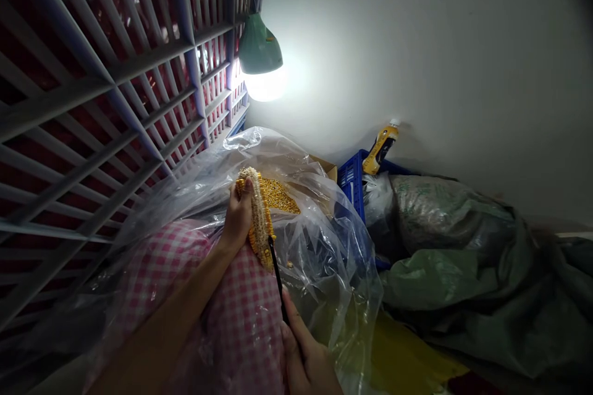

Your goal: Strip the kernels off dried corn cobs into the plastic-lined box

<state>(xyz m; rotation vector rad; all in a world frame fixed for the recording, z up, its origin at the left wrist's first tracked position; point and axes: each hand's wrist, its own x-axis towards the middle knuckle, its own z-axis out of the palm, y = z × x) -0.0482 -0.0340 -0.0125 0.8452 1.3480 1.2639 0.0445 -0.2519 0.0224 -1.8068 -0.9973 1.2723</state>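
My left hand [238,216] is closed around the upper part of an ear of corn [259,216], its fingers wrapped over the top. A pale strip of bare cob runs down the ear, with yellow kernels along both sides. In my right hand [308,352] is a thin black tool [278,274], whose tip touches the lower right side of the ear; its exact kind is not clear. Loose corn kernels [278,195] lie in a heap behind the ear, inside a large clear plastic bag [324,253]. Pink checked cloth [245,315] covers my legs beneath the ear.
A stack of slatted plastic crates [111,86] rises on the left. From it hangs a lit green lamp [260,49]. At the right stand a blue crate [354,182], a yellow bottle [380,147] and a stuffed sack [449,216]. Behind is a white wall [417,37].
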